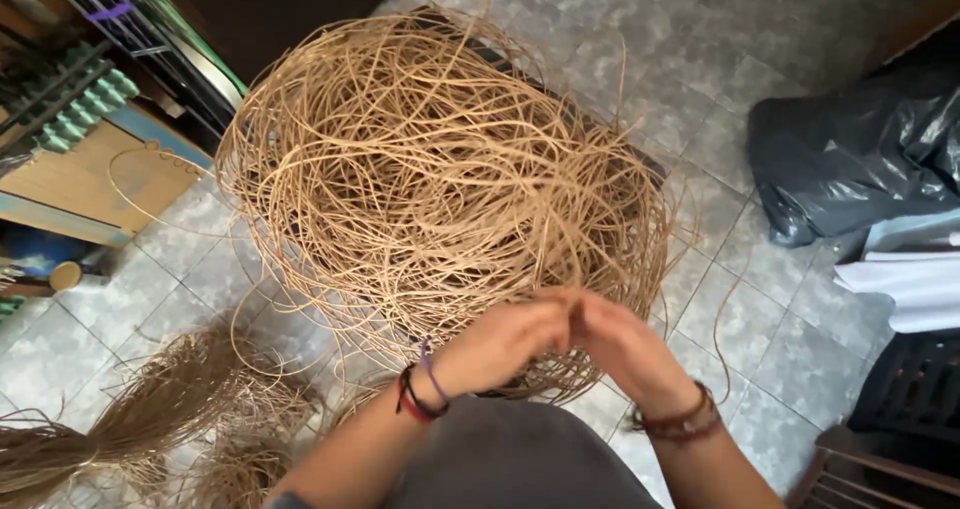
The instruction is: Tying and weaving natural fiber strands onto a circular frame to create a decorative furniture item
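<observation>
Currently our left hand (505, 344) and right hand (620, 344) meet at 6 o'clock, fingers pinched narrow on strands at the near edge of the cane tangle (440, 169). Risk, we judge: a hard pull could knot or snap strands.

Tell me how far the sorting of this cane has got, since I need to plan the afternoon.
Done, it seems: a few gathered bundles lie on the tiled floor at the left. In hand: the left hand and right hand meet at the near edge of the big tangled heap of cane strands, apparently pinching strands. Left: most of it, as that heap is large and unsorted.
</observation>
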